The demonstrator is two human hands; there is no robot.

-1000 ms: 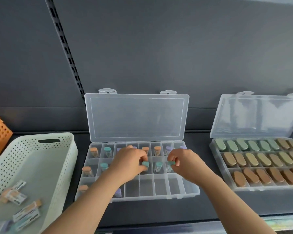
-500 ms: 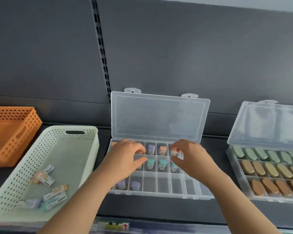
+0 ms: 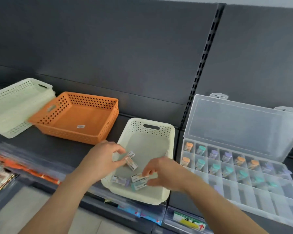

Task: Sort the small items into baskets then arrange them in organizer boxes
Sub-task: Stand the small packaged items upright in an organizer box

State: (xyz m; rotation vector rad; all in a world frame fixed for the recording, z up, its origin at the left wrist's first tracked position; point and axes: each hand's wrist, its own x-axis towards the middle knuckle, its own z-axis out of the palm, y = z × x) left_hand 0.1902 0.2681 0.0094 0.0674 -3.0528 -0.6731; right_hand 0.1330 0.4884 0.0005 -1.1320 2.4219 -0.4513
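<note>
While the organizer box [image 3: 260,208] is part-filled, the left hand [image 3: 101,159] and right hand [image 3: 162,173] each apparently pinch a vial [image 3: 131,163] in the basket [image 3: 134,127].

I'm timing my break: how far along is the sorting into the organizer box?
Done: the clear plastic organizer box has two back rows and part of a third filled with colour-capped vials. In hand: the left hand and right hand each pinch a small labelled vial in the cream perforated basket. Left: a few more vials lie there, and the box's front compartments are empty.
</note>
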